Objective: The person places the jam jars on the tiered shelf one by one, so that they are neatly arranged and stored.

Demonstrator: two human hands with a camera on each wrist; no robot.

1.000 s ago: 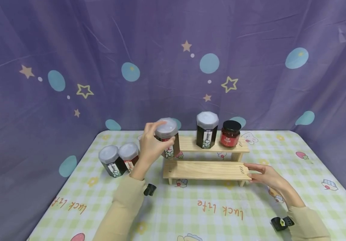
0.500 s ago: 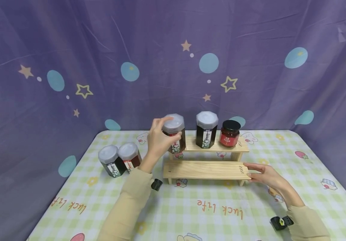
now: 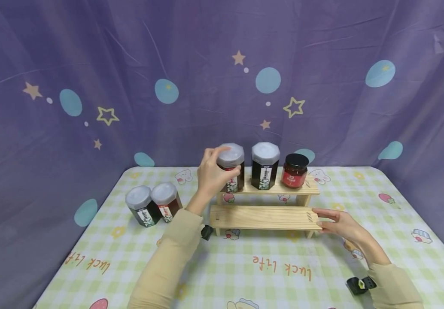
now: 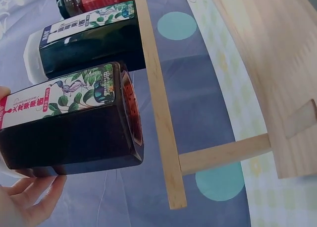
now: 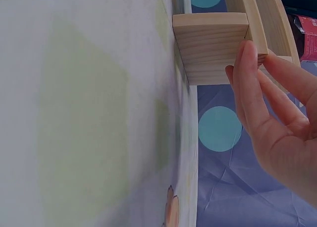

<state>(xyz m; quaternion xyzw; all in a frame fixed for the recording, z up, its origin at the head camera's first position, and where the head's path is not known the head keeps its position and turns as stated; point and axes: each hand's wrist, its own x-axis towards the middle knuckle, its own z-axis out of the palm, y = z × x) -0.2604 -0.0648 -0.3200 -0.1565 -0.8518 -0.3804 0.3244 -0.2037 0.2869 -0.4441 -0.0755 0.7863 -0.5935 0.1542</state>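
Observation:
My left hand (image 3: pixel 213 174) grips a dark jar (image 3: pixel 234 165) with a frosted white lid, fingers and thumb around its upper part. That jar is upright at the left end of the upper step of a two-step wooden rack (image 3: pixel 264 217); in the left wrist view its base shows just beside the step's edge (image 4: pixel 161 103). On the same step stand a second white-lidded dark jar (image 3: pixel 265 166) and a smaller red-labelled jar (image 3: pixel 295 171) with a black lid. My right hand (image 3: pixel 341 225) pinches the right end of the lower step between thumb and fingers.
Two more white-lidded jars (image 3: pixel 141 206) stand side by side on the table to the left of the rack. A checked cloth (image 3: pixel 276 283) covers the table, and a purple curtain (image 3: pixel 206 51) hangs behind it.
My left hand has carried its jar rightward and slightly up, from the rack's left side to over the upper step's left end. The right hand has stayed on the lower step.

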